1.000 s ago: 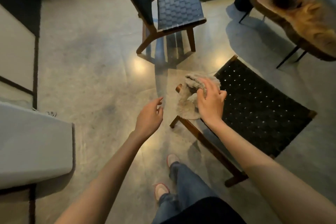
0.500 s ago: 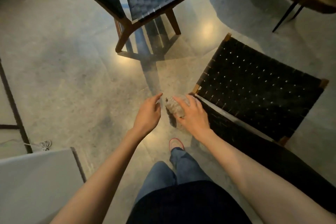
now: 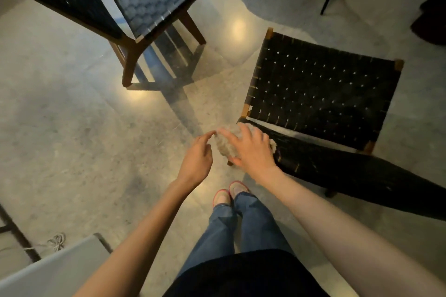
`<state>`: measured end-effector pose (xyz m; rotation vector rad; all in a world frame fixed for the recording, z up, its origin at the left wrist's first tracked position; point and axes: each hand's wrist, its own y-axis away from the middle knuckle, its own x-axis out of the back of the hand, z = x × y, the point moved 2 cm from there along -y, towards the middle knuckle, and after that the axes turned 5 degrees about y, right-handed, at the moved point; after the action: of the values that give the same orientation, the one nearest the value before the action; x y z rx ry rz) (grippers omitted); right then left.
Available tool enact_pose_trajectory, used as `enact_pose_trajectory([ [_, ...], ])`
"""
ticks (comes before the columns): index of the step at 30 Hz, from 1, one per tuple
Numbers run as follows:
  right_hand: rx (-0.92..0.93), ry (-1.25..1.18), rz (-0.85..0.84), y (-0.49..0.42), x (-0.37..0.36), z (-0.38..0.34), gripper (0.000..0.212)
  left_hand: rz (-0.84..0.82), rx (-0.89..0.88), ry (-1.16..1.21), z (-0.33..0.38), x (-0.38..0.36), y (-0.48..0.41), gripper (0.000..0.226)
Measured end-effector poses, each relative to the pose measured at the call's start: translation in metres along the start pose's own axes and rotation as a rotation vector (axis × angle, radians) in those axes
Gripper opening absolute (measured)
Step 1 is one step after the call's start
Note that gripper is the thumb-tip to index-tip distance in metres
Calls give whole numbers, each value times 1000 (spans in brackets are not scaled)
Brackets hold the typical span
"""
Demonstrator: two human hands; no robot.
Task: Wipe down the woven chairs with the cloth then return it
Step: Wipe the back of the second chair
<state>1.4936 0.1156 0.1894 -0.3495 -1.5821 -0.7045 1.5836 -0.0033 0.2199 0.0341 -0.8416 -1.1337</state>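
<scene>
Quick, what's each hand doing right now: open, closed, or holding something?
Left hand: open, fingers loose, holding nothing, right beside the cloth.
Right hand: fingers gripping the cloth at a corner of the near chair.

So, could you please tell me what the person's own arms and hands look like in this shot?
Both forearms are bare right to the frame edge, with no sleeves in view. The left hand and right hand wear no gloves, and I can make out no watch, bracelet or ring. Below them are blue denim jeans, a black top and light shoes with red trim.
</scene>
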Motion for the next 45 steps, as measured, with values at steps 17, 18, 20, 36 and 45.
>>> enact_pose_trajectory([
  [17, -126, 115, 298, 8, -20, -11, 92, -71, -222, -42, -8, -1, 0, 50],
  [18, -123, 131, 286, 10, -19, -6, 97, -102, -264, -57, -3, -6, 0, 54],
  [20, -175, 142, 265, 14, -17, 0, 96, -153, -345, -90, 5, -15, 1, 61],
  [36, -270, 29, 85, 69, -25, 66, 71, -87, -373, -956, 7, -73, 17, 87],
  [45, -190, 10, 4, 134, -33, 145, 64, -56, -297, -881, 46, -141, 41, 88],
])
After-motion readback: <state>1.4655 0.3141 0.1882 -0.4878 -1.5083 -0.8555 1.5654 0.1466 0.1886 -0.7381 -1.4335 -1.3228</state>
